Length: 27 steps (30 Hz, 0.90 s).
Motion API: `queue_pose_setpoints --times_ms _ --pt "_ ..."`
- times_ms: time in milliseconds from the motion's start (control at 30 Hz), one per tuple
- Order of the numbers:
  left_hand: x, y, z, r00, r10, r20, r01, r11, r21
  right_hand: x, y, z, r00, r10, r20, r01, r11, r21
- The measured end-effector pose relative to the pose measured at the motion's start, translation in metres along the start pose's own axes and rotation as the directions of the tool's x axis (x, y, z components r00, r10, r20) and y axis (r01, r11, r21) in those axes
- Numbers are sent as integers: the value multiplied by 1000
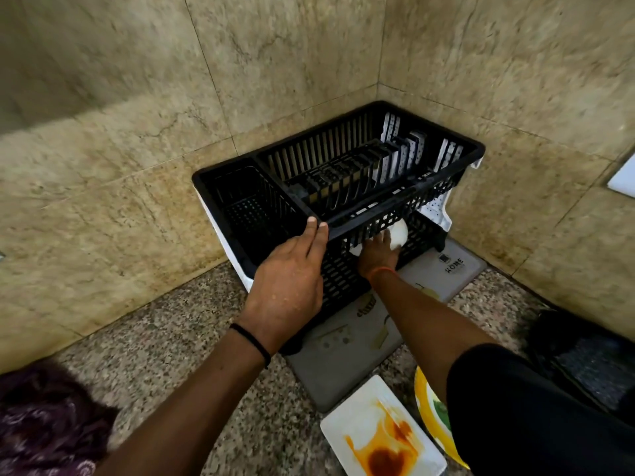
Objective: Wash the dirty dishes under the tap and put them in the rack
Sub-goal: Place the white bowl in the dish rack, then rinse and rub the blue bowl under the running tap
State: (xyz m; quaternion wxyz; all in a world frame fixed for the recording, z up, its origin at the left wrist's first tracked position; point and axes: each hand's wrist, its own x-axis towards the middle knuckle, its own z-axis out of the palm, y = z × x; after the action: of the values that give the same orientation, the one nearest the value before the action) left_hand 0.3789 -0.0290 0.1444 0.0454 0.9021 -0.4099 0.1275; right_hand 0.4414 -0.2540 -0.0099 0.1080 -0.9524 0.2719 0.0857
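A black plastic dish rack [443,132] stands in the corner on a grey mat [343,369]. My left hand [292,280] rests on its front rail, fingers straight along the edge. Under the rack's upper tier, my right hand [378,252] holds a small white dish [400,233]; its fingers are partly hidden by the lattice. A white square plate [385,438] smeared with orange sauce lies on the counter at the bottom. Beside it a yellow-rimmed plate [429,417] is half hidden by my right sleeve.
Beige stone walls close in behind and to the right of the rack. The speckled granite counter [192,338] runs left. A dark purple patterned cloth [44,427] lies bottom left, and a black object [584,355] sits at the right edge.
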Motion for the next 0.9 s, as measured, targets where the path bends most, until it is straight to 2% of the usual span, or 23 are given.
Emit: queue_pose_setpoints --times_ms 100,167,267,367,433,500,533,600,667,800,900 --pt "0 1 -1 1000 1 0 -1 1000 8 -8 -3 -8 999 -11 42 7 996 88" --pt "0 3 1 1000 4 13 -4 1000 12 -29 3 -10 998 -46 -43 53 982 184" --pt "-1 6 1 1000 0 5 -1 999 45 -82 22 -11 963 -85 -255 160 943 292" --pt "-12 18 0 998 8 -55 -5 998 58 -146 58 -11 945 -69 -320 195 903 383" --pt "-25 39 2 991 42 -130 -45 999 -18 -191 88 -12 940 -46 -339 189 897 401" --pt "-45 72 8 976 97 -194 -139 965 -221 -241 118 -12 941 19 -338 135 894 428" --pt "-55 91 13 973 113 -199 -180 917 -356 -265 131 -12 941 46 -337 114 891 439" --pt "-83 137 24 980 163 -114 -199 774 -601 -320 158 -9 942 98 -320 67 882 467" --pt "-113 182 32 965 261 18 -173 689 -704 -374 184 -3 939 153 -308 20 869 495" --pt "-163 246 47 872 450 196 -197 687 -699 -464 227 20 924 303 -235 -154 855 495" --pt "-195 271 62 823 473 315 -105 671 -734 -524 243 48 896 425 -125 -286 770 570"
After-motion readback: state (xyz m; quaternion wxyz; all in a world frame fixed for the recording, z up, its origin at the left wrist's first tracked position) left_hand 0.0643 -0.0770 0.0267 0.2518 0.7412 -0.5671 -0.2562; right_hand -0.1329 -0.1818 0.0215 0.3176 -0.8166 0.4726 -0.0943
